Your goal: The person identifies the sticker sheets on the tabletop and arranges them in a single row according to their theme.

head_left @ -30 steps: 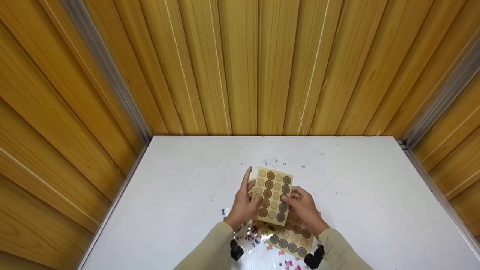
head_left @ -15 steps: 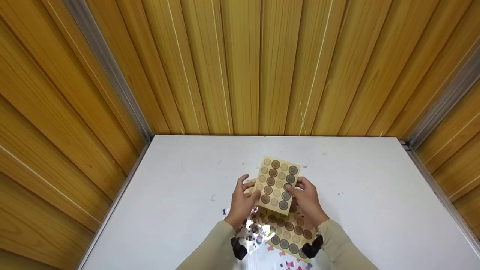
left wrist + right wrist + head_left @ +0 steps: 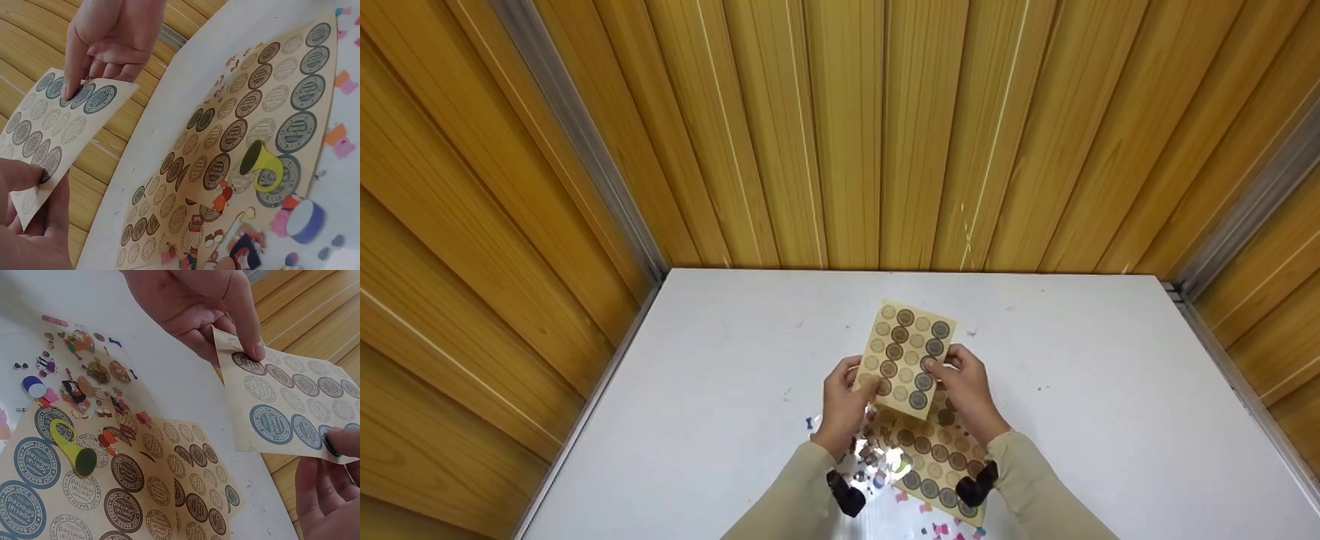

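Note:
A tan sheet of round stickers (image 3: 911, 349) is held up over the table in both hands, tilted, its printed face toward the head camera. My left hand (image 3: 844, 405) pinches its lower left edge, thumb on the front and fingers behind. On the opposite edge my right hand (image 3: 969, 394) grips it the same way, the thumb over a dark round sticker. Below, more tan sticker sheets (image 3: 157, 495) lie overlapping on the table, with round "Special Selected" prints. Across them lie small colourful cartoon stickers, among them a yellow horn (image 3: 262, 166).
The white table (image 3: 720, 390) is enclosed by yellow wood-patterned walls (image 3: 840, 135). Small pink stickers (image 3: 941, 529) lie near its front, beside the tan sheets. Shiny glare (image 3: 894, 459) covers part of the cartoon stickers. A black strap (image 3: 846, 493) sits on the left wrist.
Both hands have moved the held sheet farther from the body, uncovering more of the sheets below. The left index finger, straight up before, is now bent behind the sheet.

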Tool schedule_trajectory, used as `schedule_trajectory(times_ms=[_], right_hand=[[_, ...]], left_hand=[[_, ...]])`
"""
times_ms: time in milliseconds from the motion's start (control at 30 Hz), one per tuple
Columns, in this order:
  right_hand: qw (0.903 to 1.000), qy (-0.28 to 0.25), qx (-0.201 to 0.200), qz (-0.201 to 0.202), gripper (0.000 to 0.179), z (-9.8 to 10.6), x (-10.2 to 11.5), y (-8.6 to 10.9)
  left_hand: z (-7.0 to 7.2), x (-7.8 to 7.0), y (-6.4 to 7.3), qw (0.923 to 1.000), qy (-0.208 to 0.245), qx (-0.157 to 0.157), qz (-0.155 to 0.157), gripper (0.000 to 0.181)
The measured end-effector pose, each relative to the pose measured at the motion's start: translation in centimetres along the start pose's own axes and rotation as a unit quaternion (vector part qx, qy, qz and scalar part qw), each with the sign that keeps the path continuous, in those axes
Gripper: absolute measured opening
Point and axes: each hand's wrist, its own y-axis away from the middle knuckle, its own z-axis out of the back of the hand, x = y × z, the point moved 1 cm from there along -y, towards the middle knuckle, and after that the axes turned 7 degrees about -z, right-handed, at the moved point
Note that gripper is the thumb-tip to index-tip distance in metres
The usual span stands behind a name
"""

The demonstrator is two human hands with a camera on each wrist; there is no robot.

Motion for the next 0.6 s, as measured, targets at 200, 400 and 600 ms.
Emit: schedule_trajectory(times_ms=[200, 400, 600], right_hand=[[0.9999, 0.011, -0.003, -0.001, 0.035, 0.0, -0.1, -0.2], [0.9983, 0.058, -0.002, -0.007, 0.039, 0.8, -0.8, -0.4], [0.9908, 0.135, 0.005, -0.005, 0.041, 1.2, -1.7, 0.3]], left_hand=[[0.2, -0.2, -0.6, 0.9999, -0.008, -0.010, -0.007, 0.037], [1.2, -0.3, -2.4, 0.9989, -0.029, -0.034, -0.015, 0.037], [3.2, 0.0, -4.6, 0.9919, -0.111, -0.061, 0.007, 0.037]])
